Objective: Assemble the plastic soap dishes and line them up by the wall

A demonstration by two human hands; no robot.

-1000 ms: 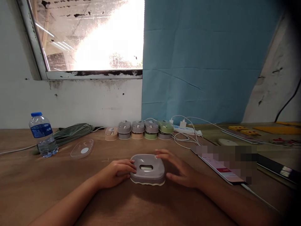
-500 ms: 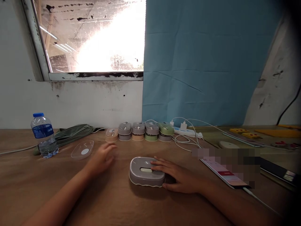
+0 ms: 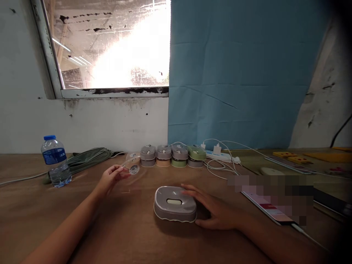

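A grey oval box with a glossy lid and a pale oblong piece in a slot on its top sits on the table in front of me. My right hand is at its right end, fingers spread; the fingertips reach over the far right edge, and the thumb lies by the near right corner. Whether it presses on the box I cannot tell. Off to the left, my left hand pinches a clear plastic cover with a round sticker, held up off the table. The cover partly overlaps a peach box behind it.
Stacked grey, peach and green boxes line the wall. A water bottle and an olive cloth bag are at left. On the right are a power strip with white cables and a charging phone.
My left hand has taken up the clear cover that lay on the table at left and tilted it upright. My right hand's fingers have drawn back from the box's top toward its right edge.
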